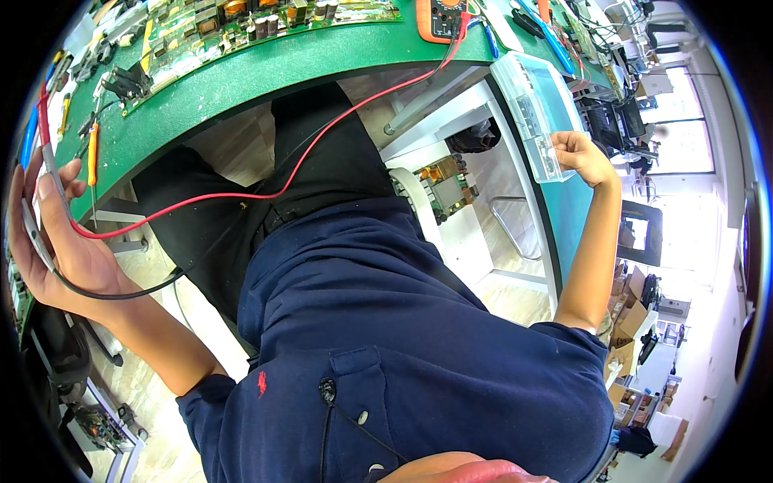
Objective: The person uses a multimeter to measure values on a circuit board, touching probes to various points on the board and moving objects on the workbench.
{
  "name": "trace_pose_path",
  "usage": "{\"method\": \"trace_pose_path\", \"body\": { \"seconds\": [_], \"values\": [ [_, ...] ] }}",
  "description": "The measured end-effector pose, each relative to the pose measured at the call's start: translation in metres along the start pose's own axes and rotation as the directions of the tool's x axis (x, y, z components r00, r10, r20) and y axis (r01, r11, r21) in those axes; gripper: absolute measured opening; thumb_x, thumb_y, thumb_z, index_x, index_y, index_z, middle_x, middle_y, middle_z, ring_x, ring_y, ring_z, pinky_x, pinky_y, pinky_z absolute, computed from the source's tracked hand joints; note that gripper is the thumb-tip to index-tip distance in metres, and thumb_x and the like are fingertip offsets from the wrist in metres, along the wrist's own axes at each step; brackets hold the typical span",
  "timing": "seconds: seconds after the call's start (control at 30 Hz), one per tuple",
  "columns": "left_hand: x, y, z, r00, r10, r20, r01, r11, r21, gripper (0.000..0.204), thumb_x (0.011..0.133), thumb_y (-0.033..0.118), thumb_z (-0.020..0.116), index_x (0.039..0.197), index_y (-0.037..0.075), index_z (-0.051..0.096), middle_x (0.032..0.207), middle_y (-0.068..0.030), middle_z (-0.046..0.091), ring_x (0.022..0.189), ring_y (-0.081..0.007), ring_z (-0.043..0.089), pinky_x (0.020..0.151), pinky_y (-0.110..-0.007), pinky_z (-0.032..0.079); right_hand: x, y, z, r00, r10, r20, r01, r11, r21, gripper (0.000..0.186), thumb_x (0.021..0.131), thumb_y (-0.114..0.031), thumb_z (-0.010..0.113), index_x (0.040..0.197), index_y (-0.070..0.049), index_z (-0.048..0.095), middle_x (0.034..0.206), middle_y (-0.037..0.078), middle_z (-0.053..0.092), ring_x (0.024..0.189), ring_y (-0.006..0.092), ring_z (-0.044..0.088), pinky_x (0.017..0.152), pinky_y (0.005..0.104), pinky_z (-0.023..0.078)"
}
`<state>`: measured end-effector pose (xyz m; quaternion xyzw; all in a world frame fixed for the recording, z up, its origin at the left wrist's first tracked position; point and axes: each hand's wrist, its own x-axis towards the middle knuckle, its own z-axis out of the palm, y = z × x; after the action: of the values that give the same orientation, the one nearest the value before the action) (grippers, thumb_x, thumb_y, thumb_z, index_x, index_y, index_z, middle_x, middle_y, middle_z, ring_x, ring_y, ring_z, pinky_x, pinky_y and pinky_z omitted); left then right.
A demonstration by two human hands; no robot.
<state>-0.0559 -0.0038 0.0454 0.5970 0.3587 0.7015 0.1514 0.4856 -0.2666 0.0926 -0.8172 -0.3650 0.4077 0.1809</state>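
Note:
At the far left, my left hand point(68, 241) holds two test probes, a red one point(47, 141) and a black-lead one point(36, 237), between its curled fingers. The red lead point(362, 105) loops across to an orange multimeter point(439, 20) at the back edge of the view; a black lead runs with it. On the right, my right hand point(581, 161) grips the near end of a clear plastic compartment case point(531, 97), which has small dark items along one side and lies over the teal surface.
The green bench point(201, 88) bears a large circuit board point(241, 20), a yellow screwdriver point(93, 153) and other tools point(531, 24). Another board point(439, 189) sits on a white shelf below. Cardboard boxes point(628, 322) and chairs point(604, 129) stand to the right.

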Motion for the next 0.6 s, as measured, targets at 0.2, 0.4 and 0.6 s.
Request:
{"method": "trace_pose_path", "body": {
  "seconds": [0.2, 0.4, 0.6],
  "values": [
    [0.000, -0.003, 0.000, 1.000, 0.001, -0.002, -0.001, 1.000, -0.010, 0.022, 0.089, 0.004, 0.059, 0.104, -0.011, 0.063, 0.091, -0.0192, 0.068, 0.076, -0.0204, 0.067, 0.068, -0.028, 0.050, -0.004, -0.011, 0.008, 0.998, 0.014, -0.055, -0.020, 0.992, -0.125, 0.020, 0.083, -0.021, 0.068, 0.083, -0.002, 0.063, 0.067, -0.003, 0.059, 0.058, 0.0045, 0.053, 0.056, 0.0199, 0.042],
    [0.000, -0.004, -0.001, 1.000, -0.001, 0.009, 0.001, 1.000, 0.008, 0.022, 0.089, 0.004, 0.059, 0.104, -0.011, 0.063, 0.091, -0.0193, 0.068, 0.076, -0.0203, 0.067, 0.068, -0.028, 0.050, 0.000, -0.008, 0.004, 0.998, 0.015, -0.053, -0.029, 0.963, -0.267, 0.028, 0.086, -0.032, 0.066, 0.085, -0.005, 0.064, 0.071, -0.003, 0.059, 0.064, 0.0066, 0.055, 0.060, 0.0227, 0.044],
    [0.002, -0.004, 0.000, 1.000, -0.006, -0.010, 0.006, 1.000, -0.010, 0.022, 0.089, 0.004, 0.059, 0.104, -0.011, 0.063, 0.090, -0.0191, 0.069, 0.076, -0.0203, 0.067, 0.067, -0.028, 0.050, 0.003, -0.017, -0.009, 0.934, -0.011, -0.356, -0.051, 0.985, -0.164, 0.041, 0.088, -0.042, 0.060, 0.104, -0.004, 0.064, 0.087, 0.003, 0.064, 0.078, 0.0118, 0.061, 0.068, 0.0275, 0.048]
  ]
}}
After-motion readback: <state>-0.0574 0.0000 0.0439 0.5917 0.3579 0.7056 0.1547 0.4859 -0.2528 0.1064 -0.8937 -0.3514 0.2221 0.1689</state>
